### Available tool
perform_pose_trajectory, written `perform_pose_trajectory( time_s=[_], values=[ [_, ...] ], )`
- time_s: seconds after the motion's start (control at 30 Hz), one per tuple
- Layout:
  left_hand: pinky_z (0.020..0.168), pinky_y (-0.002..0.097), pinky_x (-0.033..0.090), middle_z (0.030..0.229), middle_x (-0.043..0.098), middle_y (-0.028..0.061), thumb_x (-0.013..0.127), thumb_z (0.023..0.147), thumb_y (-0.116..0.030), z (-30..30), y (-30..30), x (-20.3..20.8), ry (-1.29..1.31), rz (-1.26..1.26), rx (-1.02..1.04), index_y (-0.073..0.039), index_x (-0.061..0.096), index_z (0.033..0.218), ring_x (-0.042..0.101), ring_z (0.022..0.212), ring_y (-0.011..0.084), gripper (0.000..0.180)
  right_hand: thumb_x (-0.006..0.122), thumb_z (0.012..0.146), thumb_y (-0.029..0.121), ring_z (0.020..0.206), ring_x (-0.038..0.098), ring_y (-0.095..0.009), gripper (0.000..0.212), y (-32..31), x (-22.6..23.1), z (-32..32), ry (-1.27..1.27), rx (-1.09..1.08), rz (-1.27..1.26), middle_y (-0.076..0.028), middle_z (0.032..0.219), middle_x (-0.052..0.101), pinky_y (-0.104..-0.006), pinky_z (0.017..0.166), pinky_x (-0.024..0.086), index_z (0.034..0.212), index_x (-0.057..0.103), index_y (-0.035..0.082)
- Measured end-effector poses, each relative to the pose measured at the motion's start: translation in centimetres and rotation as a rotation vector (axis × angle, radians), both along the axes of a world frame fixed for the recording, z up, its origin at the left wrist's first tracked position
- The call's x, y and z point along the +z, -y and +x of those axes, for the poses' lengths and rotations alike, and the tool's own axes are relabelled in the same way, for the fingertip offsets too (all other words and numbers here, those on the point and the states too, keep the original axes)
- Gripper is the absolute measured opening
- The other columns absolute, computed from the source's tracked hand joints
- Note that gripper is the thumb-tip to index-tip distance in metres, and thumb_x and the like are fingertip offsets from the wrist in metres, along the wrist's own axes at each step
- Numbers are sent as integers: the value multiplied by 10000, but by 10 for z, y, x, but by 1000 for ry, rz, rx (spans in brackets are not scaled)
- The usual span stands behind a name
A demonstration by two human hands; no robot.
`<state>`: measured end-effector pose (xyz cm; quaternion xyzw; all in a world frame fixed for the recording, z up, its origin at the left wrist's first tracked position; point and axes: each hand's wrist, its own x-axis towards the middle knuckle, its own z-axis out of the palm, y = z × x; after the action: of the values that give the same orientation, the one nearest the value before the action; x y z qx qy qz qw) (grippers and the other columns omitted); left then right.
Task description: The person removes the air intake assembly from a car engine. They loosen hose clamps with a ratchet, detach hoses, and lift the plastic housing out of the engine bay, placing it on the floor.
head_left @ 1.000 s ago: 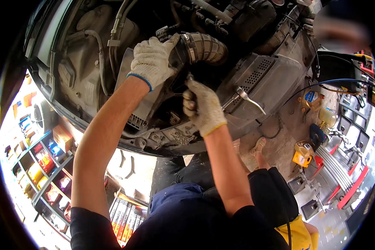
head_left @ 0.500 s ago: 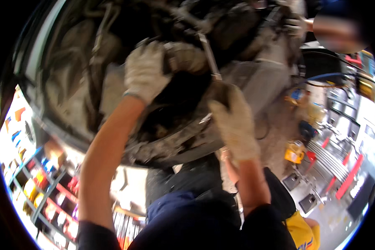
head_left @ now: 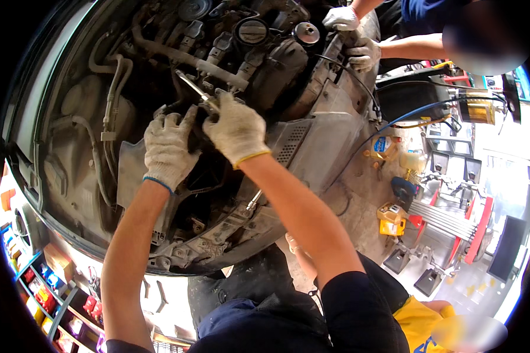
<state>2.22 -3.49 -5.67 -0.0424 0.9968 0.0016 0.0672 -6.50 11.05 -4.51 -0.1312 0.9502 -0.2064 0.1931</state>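
Observation:
My gloved right hand (head_left: 235, 126) is closed around a slim metal-shafted hand tool (head_left: 192, 86), whose bright shaft points up and left over the engine; its exact kind is unclear. Close to its left, my gloved left hand (head_left: 169, 147) reaches down into the dark gap of the engine bay. Its fingers bend over a dark part that the glove mostly hides, the index finger set apart. Just above the hands runs a dusty pipe (head_left: 188, 59) beside the engine. A short metal socket tool (head_left: 254, 200) lies on the front frame below my right forearm.
At the upper right, another person's gloved hands (head_left: 362, 54) rest by the car's front edge. A blue hose (head_left: 418, 117) crosses nearby. Yellow jugs (head_left: 391, 220) and a red-and-grey stand (head_left: 447, 217) are on the floor. Someone in yellow (head_left: 421, 323) is at the lower right.
My right hand has swung left with the tool, from the front right side to beside my left hand. In the picture, my left hand sits lower and further left. The view has shifted.

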Motion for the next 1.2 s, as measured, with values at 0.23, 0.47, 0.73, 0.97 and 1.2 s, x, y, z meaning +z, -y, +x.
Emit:
perform_pose_trajectory(
  time_s=[0.23, 0.47, 0.73, 0.97, 1.2],
  values=[
    [1167, 498, 389, 1463, 537, 108, 830, 809, -499, 3, -2, -8, 56, 19, -26, -158, 495, 1522, 442, 1394, 358, 859, 747, 883, 337, 981, 730, -352, 434, -72, 9, -15, 1, -52, -8, -162, 1003, 751, -476, 885, 578, 1211, 658, 68],
    [1163, 507, 403, 1465, 547, 83, 876, 772, -431, 4, -14, -6, 74, 15, 2, -164, 524, 1498, 450, 1407, 341, 850, 708, 890, 299, 1044, 699, -410, 405, -102, -7, -38, -95, -114, -66, -203, 1070, 747, -502, 916, 557, 1220, 686, 66],
    [1197, 507, 379, 1498, 519, 72, 874, 771, -440, 5, -13, -7, 107, 50, -5, -196, 491, 1530, 424, 1428, 349, 885, 698, 877, 205, 983, 735, -376, 406, -106, 2, -39, 95, -155, -120, -230, 1054, 749, -429, 910, 572, 1238, 681, 19],
    [1224, 513, 346, 1522, 505, 78, 865, 780, -420, 5, -27, -8, 143, 64, -40, -183, 482, 1534, 405, 1450, 362, 878, 704, 885, 208, 933, 727, -412, 384, -101, -2, -5, -17, -66, -166, -242, 941, 734, -480, 849, 583, 1220, 618, 40],
    [1159, 535, 402, 1441, 557, 118, 865, 794, -289, 18, -39, -8, -105, 268, -114, -135, 518, 1476, 497, 1361, 346, 781, 706, 880, 213, 970, 717, -422, 377, -106, -10, -22, 26, -169, -334, -245, 984, 742, -465, 872, 576, 1197, 646, 19]
  ],
)
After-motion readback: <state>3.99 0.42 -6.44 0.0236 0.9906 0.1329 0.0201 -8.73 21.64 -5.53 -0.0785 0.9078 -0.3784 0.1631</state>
